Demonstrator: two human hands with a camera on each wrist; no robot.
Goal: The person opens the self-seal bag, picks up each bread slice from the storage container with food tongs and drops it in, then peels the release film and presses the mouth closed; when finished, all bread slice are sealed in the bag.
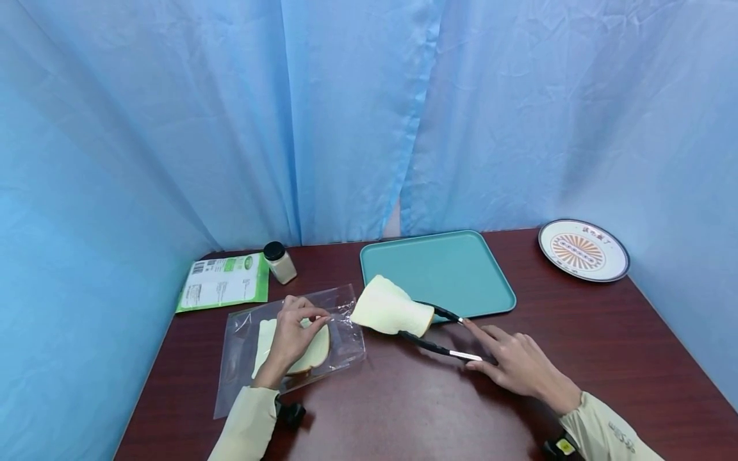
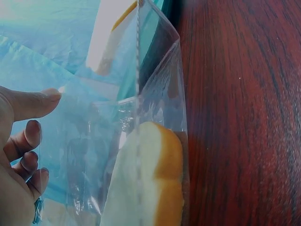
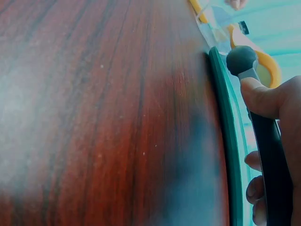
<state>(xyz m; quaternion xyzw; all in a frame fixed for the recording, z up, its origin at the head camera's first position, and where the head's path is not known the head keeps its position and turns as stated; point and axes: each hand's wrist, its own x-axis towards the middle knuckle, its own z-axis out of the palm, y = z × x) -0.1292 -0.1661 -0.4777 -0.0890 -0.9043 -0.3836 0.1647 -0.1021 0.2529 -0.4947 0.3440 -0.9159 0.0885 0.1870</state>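
Blue curtains back a dark tabletop. At left, the left hand pinches the clear bag above a bread slice; lifting the film should help. The raised slice wants a light squeeze from the black tongs, left of the right hand gripping their handles.

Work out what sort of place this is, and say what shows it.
Probably a small staged food-handling station rather than a real kitchen, to judge by the blue curtains behind and beside the wood-grained table, and the slice of bread held in black tongs.
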